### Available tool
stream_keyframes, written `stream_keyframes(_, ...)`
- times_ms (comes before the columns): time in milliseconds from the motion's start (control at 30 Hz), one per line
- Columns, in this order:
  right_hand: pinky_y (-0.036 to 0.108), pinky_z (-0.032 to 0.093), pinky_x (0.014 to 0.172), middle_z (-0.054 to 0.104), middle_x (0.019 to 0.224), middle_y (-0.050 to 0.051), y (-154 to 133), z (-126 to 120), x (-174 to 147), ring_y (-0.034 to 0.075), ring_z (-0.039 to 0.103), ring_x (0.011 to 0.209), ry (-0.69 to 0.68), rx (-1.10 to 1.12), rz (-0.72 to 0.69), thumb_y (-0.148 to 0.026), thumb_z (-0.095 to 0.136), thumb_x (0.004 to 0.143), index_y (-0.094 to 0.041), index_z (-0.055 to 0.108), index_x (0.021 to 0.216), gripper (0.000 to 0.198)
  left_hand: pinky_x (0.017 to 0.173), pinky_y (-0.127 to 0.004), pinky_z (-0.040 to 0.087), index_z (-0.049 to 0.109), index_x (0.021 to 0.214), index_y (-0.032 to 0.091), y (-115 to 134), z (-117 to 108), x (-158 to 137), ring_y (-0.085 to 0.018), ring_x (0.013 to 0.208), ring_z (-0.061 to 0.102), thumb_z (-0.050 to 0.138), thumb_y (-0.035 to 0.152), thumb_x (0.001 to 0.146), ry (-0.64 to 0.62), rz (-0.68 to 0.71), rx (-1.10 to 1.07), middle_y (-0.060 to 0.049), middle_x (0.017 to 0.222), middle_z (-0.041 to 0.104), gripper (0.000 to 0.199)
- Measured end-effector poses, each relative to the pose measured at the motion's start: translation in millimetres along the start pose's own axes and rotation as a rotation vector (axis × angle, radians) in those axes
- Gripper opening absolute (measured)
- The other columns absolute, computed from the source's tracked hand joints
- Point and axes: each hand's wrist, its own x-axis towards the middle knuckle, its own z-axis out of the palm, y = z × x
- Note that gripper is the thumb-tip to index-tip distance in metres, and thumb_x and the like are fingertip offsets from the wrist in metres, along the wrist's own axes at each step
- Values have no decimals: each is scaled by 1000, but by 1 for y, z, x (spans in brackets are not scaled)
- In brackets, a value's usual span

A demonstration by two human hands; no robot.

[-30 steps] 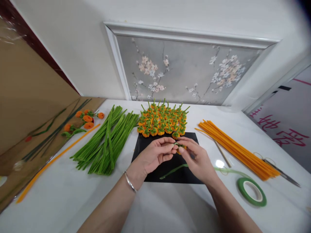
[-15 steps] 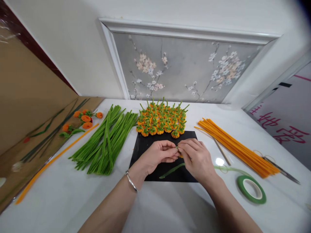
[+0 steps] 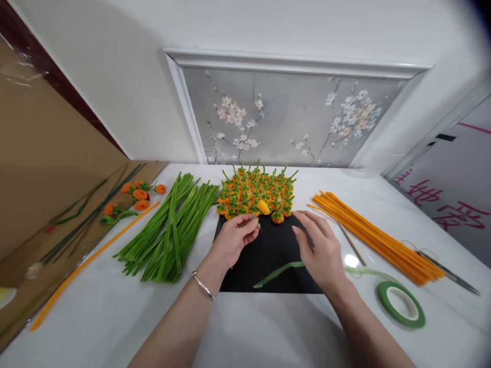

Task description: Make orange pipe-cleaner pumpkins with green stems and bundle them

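My left hand pinches a small yellow-orange fuzzy flower head by its lower end. A little pale green bit pokes out below the fingertips. My right hand is apart from it to the right, fingers spread and holding nothing. Both are over a black mat. Just beyond them stand rows of small orange fuzzy flower heads with green stems. A strip of green floral tape lies across the mat and passes beneath my right hand.
At left lie green pipe cleaners, one long orange pipe cleaner and finished orange flowers. On the right are orange pipe cleaners, a thin stick, scissors and a green tape roll.
My hands were together, working on the flower head. Now they have parted: the left has moved left and slightly away with it, while the right has let go and opened.
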Motion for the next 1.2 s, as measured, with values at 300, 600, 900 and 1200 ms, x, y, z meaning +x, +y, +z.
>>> stream_keyframes(300, 38, 49, 89, 68, 109, 7, -1, 17, -8, 23, 60, 100, -173, 34, 40, -23, 48, 94, -21, 65, 111, 24, 60, -15, 55, 65, 74, 11, 13, -4, -4, -7, 59, 62, 71, 10, 75, 21, 23, -28, -3, 67, 66, 6)
stream_keyframes(600, 24, 44, 64, 67, 77, 2, -27, 21, -16, 16, 63, 70, -313, 163, 128, -30, 50, 94, -20, 62, 92, 16, 67, -17, 54, 70, 73, 15, -23, 12, -34, -8, 69, 62, 82, 25, 63, 51, 52, -53, 0, 76, 67, 18)
stream_keyframes(900, 26, 30, 63, 66, 68, 2, -28, 20, -17, 14, 60, 63, -388, -52, -21, -19, 43, 94, -18, 59, 73, 27, 60, -19, 51, 72, 71, 11, -34, 13, -34, -9, 60, 58, 84, 28, 59, 179, 143, 165, 0, 63, 66, 24)
stream_keyframes(1200, 21, 35, 55, 66, 66, -4, -22, 16, -11, 10, 60, 57, -460, 68, 73, -18, 37, 96, -22, 58, 77, 29, 50, -15, 43, 70, 65, 11, -31, 11, -37, -8, 57, 56, 80, 34, 65, 149, 121, 256, -2, 61, 65, 26)
